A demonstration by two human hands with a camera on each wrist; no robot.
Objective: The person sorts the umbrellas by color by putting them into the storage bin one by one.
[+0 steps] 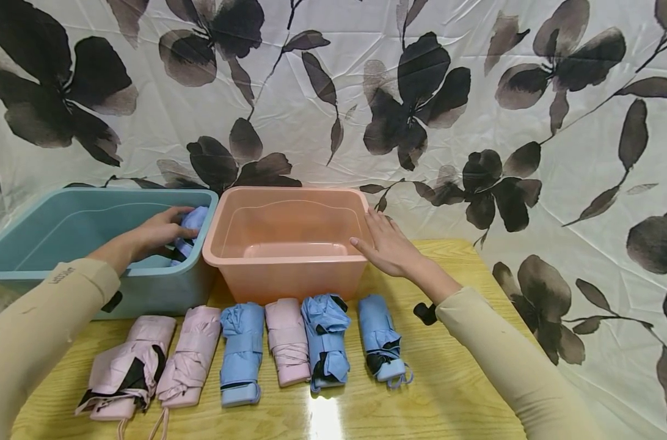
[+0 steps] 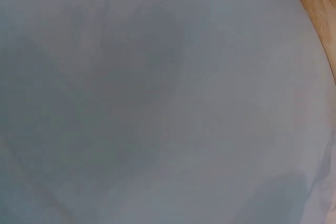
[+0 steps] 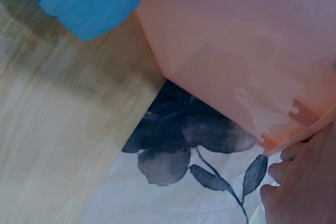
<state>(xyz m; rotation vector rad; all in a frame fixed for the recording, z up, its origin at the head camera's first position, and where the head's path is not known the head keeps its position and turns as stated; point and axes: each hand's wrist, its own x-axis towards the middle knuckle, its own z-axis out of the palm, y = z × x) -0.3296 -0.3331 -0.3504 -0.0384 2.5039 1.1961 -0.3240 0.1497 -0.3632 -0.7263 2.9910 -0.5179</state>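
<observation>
My left hand (image 1: 153, 235) reaches into the teal bin (image 1: 157, 299) and grips a periwinkle folded umbrella (image 1: 195, 220) near the bin's right wall. Part of that umbrella is hidden by the hand and the wall. My right hand (image 1: 389, 244) rests with straight fingers on the right rim of the peach bin (image 1: 289, 278); its fingers also show at that rim in the right wrist view. Across the front of the table lie three pink folded umbrellas (image 1: 187, 357) and three blue folded umbrellas (image 1: 242, 348). A blurred pale blue-grey surface fills most of the left wrist view.
The two bins stand side by side at the back of the wooden table (image 1: 449, 366). Behind them hangs a white cloth (image 1: 333, 110) with dark flowers. Bare tabletop shows right of the rightmost blue umbrella, and the table's right edge lies beyond my right forearm.
</observation>
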